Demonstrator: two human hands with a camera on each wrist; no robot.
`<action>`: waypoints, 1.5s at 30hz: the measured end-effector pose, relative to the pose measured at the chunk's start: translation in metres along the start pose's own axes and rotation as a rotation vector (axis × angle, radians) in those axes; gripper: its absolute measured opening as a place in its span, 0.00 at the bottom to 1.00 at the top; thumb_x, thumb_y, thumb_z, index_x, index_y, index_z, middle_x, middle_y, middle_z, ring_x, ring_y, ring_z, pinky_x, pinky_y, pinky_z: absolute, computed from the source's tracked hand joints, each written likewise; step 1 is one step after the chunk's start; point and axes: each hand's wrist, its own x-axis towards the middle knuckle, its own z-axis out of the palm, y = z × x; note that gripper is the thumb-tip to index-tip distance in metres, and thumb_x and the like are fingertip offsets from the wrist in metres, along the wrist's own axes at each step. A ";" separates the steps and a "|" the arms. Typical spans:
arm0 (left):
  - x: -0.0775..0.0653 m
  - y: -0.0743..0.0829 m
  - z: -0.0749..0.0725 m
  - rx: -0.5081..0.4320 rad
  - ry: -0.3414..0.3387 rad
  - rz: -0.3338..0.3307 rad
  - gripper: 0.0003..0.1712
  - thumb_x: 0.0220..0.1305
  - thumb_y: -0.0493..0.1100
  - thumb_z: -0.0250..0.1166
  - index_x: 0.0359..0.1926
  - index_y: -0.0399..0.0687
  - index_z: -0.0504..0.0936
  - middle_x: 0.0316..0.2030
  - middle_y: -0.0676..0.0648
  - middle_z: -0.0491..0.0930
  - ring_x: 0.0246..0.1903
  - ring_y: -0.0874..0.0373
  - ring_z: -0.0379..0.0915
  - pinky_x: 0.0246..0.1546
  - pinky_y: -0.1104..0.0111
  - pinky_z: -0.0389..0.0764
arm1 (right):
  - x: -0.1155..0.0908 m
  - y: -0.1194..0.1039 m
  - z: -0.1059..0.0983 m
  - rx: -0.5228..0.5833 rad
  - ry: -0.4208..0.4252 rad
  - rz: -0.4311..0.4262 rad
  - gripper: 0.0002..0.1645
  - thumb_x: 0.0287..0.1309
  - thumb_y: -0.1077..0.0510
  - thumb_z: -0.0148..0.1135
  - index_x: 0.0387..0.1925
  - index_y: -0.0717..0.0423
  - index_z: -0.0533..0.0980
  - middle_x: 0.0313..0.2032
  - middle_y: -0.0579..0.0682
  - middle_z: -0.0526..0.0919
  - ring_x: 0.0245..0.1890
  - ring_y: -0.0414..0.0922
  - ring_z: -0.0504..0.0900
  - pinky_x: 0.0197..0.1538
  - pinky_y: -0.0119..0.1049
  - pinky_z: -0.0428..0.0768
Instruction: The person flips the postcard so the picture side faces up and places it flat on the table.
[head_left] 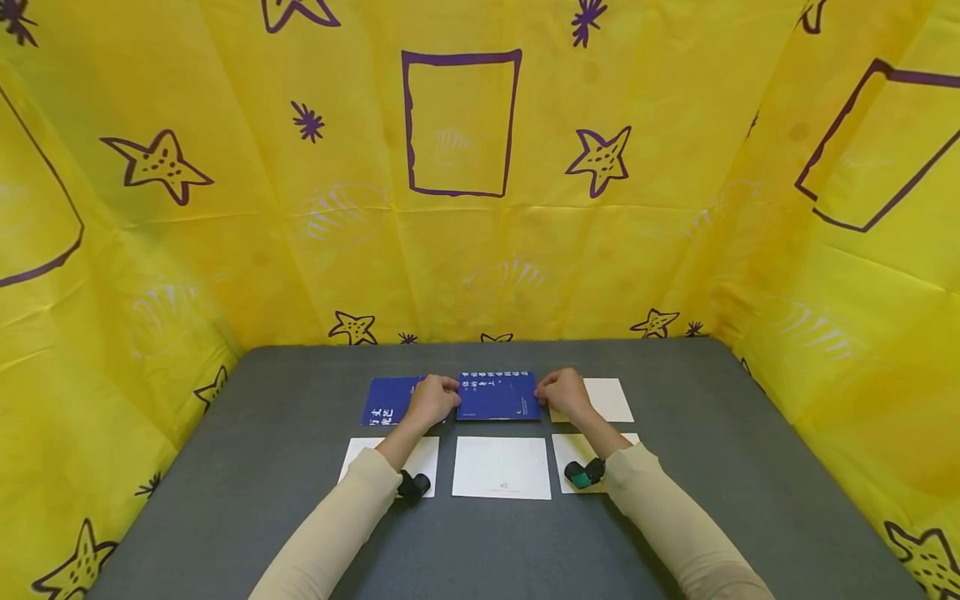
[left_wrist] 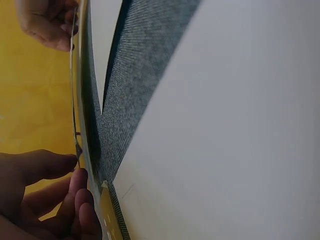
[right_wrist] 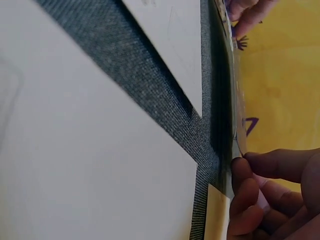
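A blue card with white lettering (head_left: pixel 498 397) is in the middle of the back row, held between both hands. My left hand (head_left: pixel 433 400) pinches its left edge between thumb and fingers. At the opposite edge my right hand (head_left: pixel 564 392) has the same kind of pinch. Both wrist views show the card nearly edge-on as a thin line, raised off the table. Under the left hand lies a second blue card (head_left: pixel 386 398), partly covered. A cream card (head_left: pixel 609 400) lies beneath the right hand, also partly covered.
The front row on the grey table (head_left: pixel 225 500) has a white card at left (head_left: pixel 360 457), one in the middle (head_left: pixel 501 467) and one at right (head_left: pixel 564 454). Sleeves and wrist cameras cover parts of the outer two. A yellow patterned cloth (head_left: pixel 465 250) hangs behind and at both sides.
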 end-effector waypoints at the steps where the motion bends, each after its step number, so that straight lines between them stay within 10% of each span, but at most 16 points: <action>1: 0.000 0.000 0.000 0.015 -0.001 0.003 0.16 0.57 0.35 0.64 0.47 0.38 0.85 0.48 0.39 0.85 0.43 0.47 0.80 0.42 0.57 0.78 | 0.000 0.000 0.000 -0.008 0.000 0.001 0.05 0.51 0.66 0.66 0.28 0.67 0.84 0.17 0.50 0.83 0.16 0.37 0.73 0.20 0.27 0.68; 26: -0.007 0.012 -0.002 0.125 -0.031 0.062 0.14 0.57 0.36 0.65 0.46 0.41 0.86 0.38 0.45 0.86 0.38 0.51 0.79 0.43 0.58 0.78 | 0.000 0.006 -0.014 0.028 -0.035 -0.007 0.09 0.54 0.63 0.65 0.34 0.68 0.84 0.26 0.54 0.85 0.22 0.40 0.77 0.24 0.29 0.73; 45: -0.011 0.049 0.021 -0.129 -0.063 0.023 0.14 0.63 0.37 0.63 0.49 0.39 0.84 0.43 0.42 0.85 0.44 0.48 0.80 0.47 0.57 0.79 | -0.017 0.021 -0.055 0.052 -0.057 -0.012 0.11 0.58 0.60 0.63 0.36 0.66 0.82 0.24 0.50 0.82 0.22 0.45 0.77 0.27 0.36 0.75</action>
